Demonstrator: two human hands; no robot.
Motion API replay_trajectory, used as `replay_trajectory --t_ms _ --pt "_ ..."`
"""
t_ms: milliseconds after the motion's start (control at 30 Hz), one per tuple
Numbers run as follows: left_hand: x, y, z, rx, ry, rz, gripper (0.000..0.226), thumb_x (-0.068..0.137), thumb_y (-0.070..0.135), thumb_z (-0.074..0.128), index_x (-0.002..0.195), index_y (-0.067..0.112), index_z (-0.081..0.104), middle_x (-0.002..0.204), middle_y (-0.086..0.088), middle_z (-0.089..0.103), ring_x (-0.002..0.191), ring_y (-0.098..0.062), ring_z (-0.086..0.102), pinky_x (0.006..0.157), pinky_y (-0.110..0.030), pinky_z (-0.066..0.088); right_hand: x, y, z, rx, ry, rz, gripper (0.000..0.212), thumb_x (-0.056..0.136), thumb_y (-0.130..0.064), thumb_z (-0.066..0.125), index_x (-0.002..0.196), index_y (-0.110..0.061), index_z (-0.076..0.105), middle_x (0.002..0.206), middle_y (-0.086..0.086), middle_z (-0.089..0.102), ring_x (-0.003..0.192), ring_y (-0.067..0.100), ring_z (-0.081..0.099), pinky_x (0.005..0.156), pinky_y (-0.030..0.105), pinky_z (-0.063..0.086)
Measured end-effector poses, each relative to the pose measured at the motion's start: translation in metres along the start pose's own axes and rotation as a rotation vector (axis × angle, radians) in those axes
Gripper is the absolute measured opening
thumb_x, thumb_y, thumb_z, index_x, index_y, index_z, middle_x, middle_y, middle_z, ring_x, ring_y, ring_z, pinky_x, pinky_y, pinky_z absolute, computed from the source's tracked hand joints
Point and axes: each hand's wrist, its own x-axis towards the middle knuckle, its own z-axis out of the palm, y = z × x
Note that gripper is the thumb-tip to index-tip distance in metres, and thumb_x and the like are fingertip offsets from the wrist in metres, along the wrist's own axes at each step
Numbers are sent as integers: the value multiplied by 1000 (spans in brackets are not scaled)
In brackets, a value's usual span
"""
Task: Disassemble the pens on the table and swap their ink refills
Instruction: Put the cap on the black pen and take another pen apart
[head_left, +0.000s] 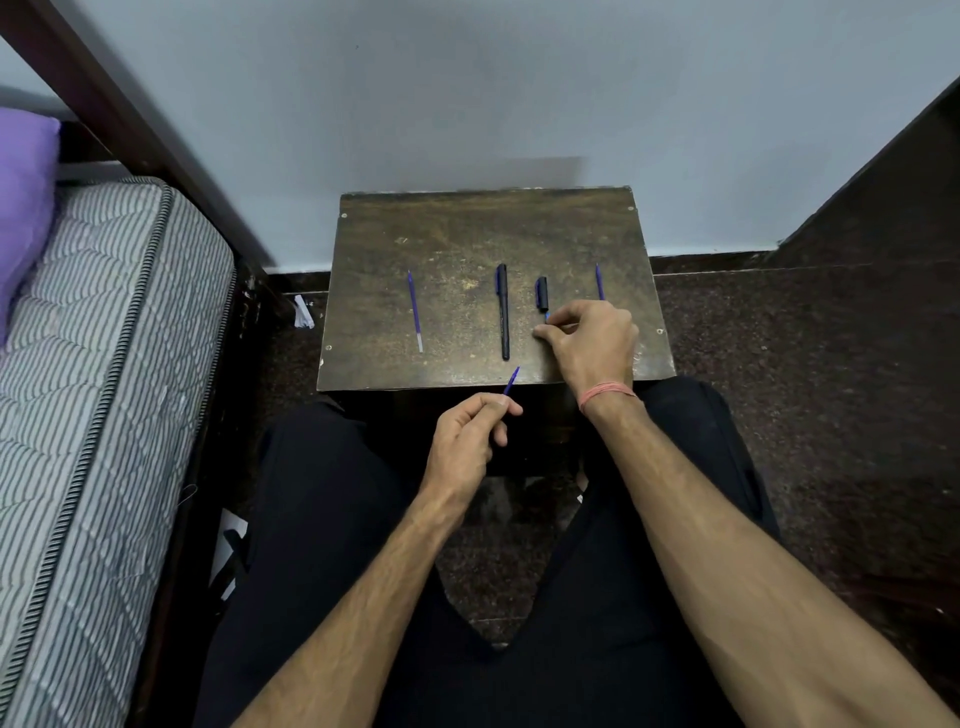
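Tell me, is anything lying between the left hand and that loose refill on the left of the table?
Nothing visible. The left hand, pinching a blue piece, has bare table between it and the loose refill; the capped black pen lies further right.

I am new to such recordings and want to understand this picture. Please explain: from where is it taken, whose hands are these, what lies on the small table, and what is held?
One camera, worn on a person's head, looks down at their bare hands; there is no machine. On the small wooden table lie a blue ink refill, a capped black pen, a dark pen cap and another blue refill. The left hand pinches a third blue refill. The right hand has its grip on a small part that I cannot identify.
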Motion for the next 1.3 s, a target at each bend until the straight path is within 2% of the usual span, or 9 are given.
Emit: replay_trajectory --t_ms 233,367,433,567,767,900,1033,1200,1300 --pt "1 2 1 4 63 -5 31 115 21 51 92 20 71 63 7 45 47 -2 31 43 -15 25 -25 -9 -18 96 50 -64 24 90 -52 83 82 -29 79 67 -21 68 66 -15 66 66 -1 40" --pt "0 3 2 -11 75 54 30 119 30 51 95 23 69 61 15 41 48 0 32 45 -14 27 -59 -21 -18 423 -320 28 30 98 -48 78 87 -20 82 81 -3 81 69 10 78 66 30 62" --pt "0 3 3 -21 87 66 30 119 30 51 97 25 70 59 16 47 48 0 34 46 -13 29 -73 -23 -13 536 -462 78 24 100 -39 79 95 -16 83 82 -1 81 70 11 76 62 28 61" --pt "-5 5 0 -34 79 72 29 119 31 52 99 25 73 58 17 46 47 1 34 44 -13 28 -80 -22 -11 657 -478 135 11 99 -20 80 101 -10 84 88 3 81 82 11 74 66 24 60" --pt "-8 6 3 -26 62 50 30 119 29 51 100 15 70 61 9 38 46 0 28 44 -15 24 -69 -15 -22 770 -442 232 22 103 -25 75 112 -5 80 109 11 83 88 15 73 74 27 63" --pt "-6 4 3 -15 49 84 30 118 29 53 97 18 72 57 17 49 46 1 37 46 -10 31 -77 -19 -15 765 -484 185 24 98 -20 82 111 0 79 93 11 80 78 13 72 68 22 61" --pt "-2 -1 3 -2 33 66 36 119 32 51 94 19 74 62 7 40 46 -1 32 44 -11 27 -59 -15 -24 880 -317 260 12 101 -18 78 106 -7 79 94 7 79 83 15 72 71 26 62" --pt "1 -2 8 4 47 95 32 119 26 52 94 18 70 59 14 45 45 0 36 44 -10 30 -68 -10 -20 707 -525 155 4 96 -17 83 100 -18 81 85 2 80 77 8 75 67 21 59" --pt "3 -1 10 23 57 91 33 119 28 52 97 13 71 58 15 46 46 0 37 45 -11 31 -65 -13 -19 714 -471 143 8 95 -12 83 100 -18 82 88 4 80 75 5 73 68 20 58"
